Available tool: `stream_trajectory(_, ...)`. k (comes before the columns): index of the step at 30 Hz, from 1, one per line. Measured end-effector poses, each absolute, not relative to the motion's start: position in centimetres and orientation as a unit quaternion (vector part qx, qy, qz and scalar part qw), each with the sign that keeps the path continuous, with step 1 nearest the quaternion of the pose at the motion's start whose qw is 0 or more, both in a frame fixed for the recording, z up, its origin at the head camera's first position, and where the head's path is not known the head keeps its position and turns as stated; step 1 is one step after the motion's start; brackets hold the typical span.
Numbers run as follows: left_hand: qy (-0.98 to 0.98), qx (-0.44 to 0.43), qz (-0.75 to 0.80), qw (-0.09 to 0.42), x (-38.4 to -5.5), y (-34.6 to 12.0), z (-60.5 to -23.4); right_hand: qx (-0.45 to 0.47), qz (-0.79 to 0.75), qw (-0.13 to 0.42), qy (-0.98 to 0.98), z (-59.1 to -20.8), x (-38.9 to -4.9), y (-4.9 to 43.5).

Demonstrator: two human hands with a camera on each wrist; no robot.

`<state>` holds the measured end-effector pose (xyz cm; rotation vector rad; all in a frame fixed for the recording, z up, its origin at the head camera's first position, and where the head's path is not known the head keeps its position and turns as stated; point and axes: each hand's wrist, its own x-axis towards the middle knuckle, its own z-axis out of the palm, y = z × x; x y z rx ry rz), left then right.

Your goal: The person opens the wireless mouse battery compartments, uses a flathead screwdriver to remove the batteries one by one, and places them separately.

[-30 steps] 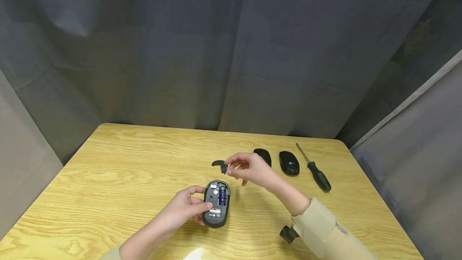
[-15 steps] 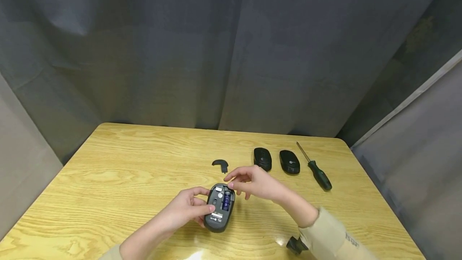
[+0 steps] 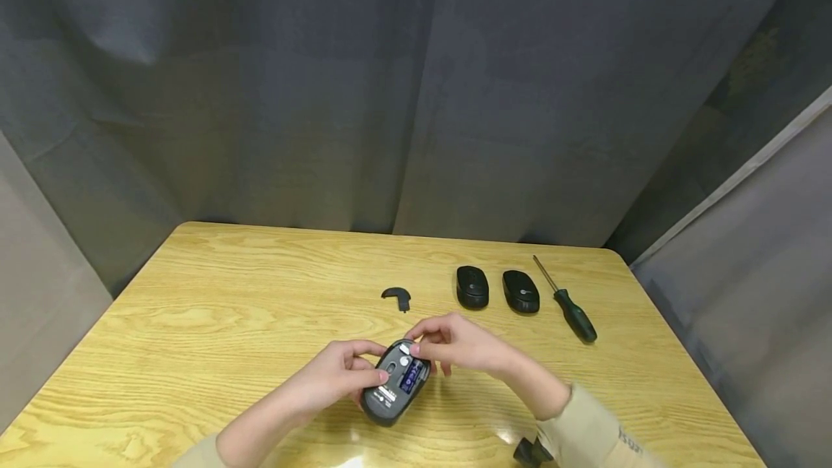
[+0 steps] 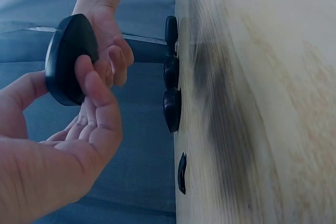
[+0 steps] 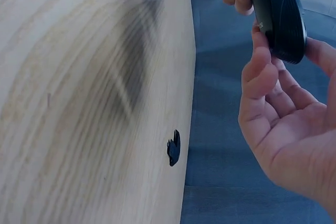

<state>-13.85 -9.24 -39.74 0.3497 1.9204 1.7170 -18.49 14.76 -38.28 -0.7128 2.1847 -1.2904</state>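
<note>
In the head view my left hand [image 3: 338, 378] grips a black computer mouse [image 3: 380, 406] by its left side, raised above the table. The mouse's underside faces up, and a blue battery [image 3: 412, 376] sits in its uncovered compartment. At the mouse's far end my right hand [image 3: 461, 344] pinches the edge, its thumb beside a small white piece [image 3: 404, 349]; the right wrist view shows the fingertips meeting the mouse [image 5: 278, 14]. Beyond the hands, the curved black battery cover [image 3: 398, 297] lies on the table.
Two more black mice, one on the left [image 3: 472, 287] and one on the right [image 3: 521, 292], lie toward the back right of the wooden table [image 3: 227, 309]. A screwdriver [image 3: 575, 316] rests to their right. Dark curtains [image 3: 325, 92] hang behind the table.
My right hand has let go of the battery cover, left it on the table, and come down to the mouse's far end. The mouse has tilted clockwise in my left hand.
</note>
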Motion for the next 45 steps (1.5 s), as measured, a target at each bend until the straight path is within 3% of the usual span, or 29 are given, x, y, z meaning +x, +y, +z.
stream_trajectory(22,0.718,0.139,0.648,0.214,-15.1,-9.3,-40.7,-0.133,-0.625,0.219,0.738,-39.6,-16.4,14.5)
stream_trajectory(31,0.743,0.168,0.632,0.143,-14.5,-9.2,-41.4,-0.109,-0.66,0.204,0.715,-40.0,-15.6,14.3)
stream_trajectory(38,0.798,0.187,0.57,0.06,-14.2,-9.3,-42.0,-0.076,-0.682,0.208,0.697,-39.9,-15.0,14.2)
stream_trajectory(45,0.803,0.204,0.559,0.033,-14.1,-9.3,-42.1,-0.071,-0.689,0.217,0.688,-39.8,-14.7,14.0)
